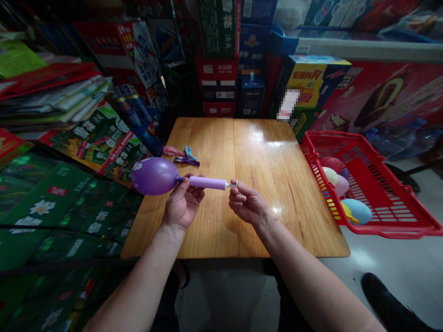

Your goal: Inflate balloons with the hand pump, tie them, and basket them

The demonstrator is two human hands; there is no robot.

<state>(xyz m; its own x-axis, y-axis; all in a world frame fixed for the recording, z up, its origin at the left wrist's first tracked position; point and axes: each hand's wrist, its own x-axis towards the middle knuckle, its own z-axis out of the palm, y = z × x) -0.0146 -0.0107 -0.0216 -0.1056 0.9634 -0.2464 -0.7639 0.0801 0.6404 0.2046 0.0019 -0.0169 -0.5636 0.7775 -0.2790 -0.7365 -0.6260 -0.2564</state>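
Note:
A purple balloon (155, 176) with white flower prints, partly filled, sits on the nozzle end of a lilac hand pump (209, 183). My left hand (182, 203) is closed around the balloon's neck and that end of the pump. At the pump's other end, the fingers of my right hand (249, 200) grip its white handle (234, 184), with a short length of rod showing. Both hands are above the wooden table (221, 230). Beyond the balloon lie a few limp balloons: a pink one (173, 151), a light blue one (188, 152) and a dark purple one (187, 161).
To the right of the table stands a red basket (398, 203) with several inflated balloons, among them a blue one (359, 211). Stacked green cartons (51, 203) border the left side. More boxes (218, 87) stand behind the table's far edge.

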